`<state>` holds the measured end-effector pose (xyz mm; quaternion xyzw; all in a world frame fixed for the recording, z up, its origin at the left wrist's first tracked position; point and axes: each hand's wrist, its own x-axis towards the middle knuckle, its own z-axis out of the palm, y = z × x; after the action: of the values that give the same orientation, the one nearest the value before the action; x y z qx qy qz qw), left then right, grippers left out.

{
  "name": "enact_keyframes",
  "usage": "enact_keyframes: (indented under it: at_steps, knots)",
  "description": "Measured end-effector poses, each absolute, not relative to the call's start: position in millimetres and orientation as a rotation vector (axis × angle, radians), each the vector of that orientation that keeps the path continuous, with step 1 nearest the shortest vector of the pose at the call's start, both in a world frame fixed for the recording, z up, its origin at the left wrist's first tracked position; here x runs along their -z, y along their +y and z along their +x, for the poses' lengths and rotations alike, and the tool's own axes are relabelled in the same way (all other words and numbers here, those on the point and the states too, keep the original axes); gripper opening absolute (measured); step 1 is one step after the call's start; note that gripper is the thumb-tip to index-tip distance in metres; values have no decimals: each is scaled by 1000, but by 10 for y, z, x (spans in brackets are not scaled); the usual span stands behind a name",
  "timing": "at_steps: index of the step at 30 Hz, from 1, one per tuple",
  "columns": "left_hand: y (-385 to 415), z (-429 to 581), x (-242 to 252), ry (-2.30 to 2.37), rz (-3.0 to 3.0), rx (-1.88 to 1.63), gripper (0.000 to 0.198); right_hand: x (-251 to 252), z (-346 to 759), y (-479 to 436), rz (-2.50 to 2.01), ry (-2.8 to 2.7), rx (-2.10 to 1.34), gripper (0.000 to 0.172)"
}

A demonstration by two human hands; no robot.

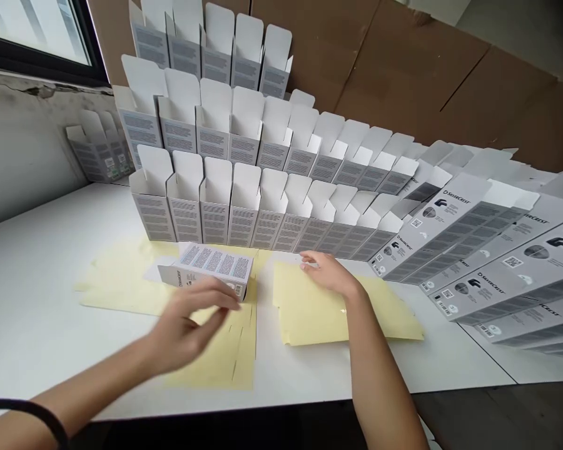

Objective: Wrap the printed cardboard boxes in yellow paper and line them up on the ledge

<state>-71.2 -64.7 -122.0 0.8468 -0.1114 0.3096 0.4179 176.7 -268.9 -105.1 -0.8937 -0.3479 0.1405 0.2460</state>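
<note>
A small printed grey-and-white carton lies on its side on loose yellow sheets, its open flap to the left. My left hand is just in front of it, fingers curved and thumb apart, with nothing visible in its grasp. Whether the fingertips touch the carton I cannot tell. To the right, a stack of flat yellow sheets rests on the white table. Over its far edge reaches my right hand, fingers stretched out and apart, holding nothing that I can see.
Behind my hands, upright cartons with raised lids form stacked rows. More printed cartons stand at the right on the white table. Brown cardboard covers the back, and a window is at upper left.
</note>
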Motion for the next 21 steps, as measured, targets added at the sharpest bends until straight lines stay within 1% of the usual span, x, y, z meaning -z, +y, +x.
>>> enact_keyframes:
  at_steps: [1, 3, 7, 8, 12, 18, 19, 21]
  knots:
    - [-825, -608, 1264, -277, 2062, -618, 25, 1095, 1800, -2721, -2461, -932, -396, 41]
    - [-1101, -401, 1401, -225, 1957, -461, 23, 1184, 1830, -2747, -2444, -939, -387, 42]
    - [-1322, -132, 1677, 64, 1883, -437, 15, 1306, 1839, -2734, -2365, -931, -389, 49]
    - [-1330, -102, 1720, 130, 1853, -424, 16, 1319, 1841, -2730, -2354, -917, -395, 48]
    - [-1306, -56, 1795, 247, 1626, -249, 36, 1282, 1825, -2726, -2275, -965, -242, 36]
    - [-1252, -12, 1808, 246, 1403, -144, 55, 1145, 1744, -2702, -2179, -1018, -49, 26]
    - [-1244, -4, 1809, 239, 1385, -130, 54, 1125, 1715, -2690, -2170, -1020, 6, 26]
    - [-1231, 8, 1814, 209, 1386, -95, 46, 1081, 1622, -2657, -2134, -1042, 153, 22]
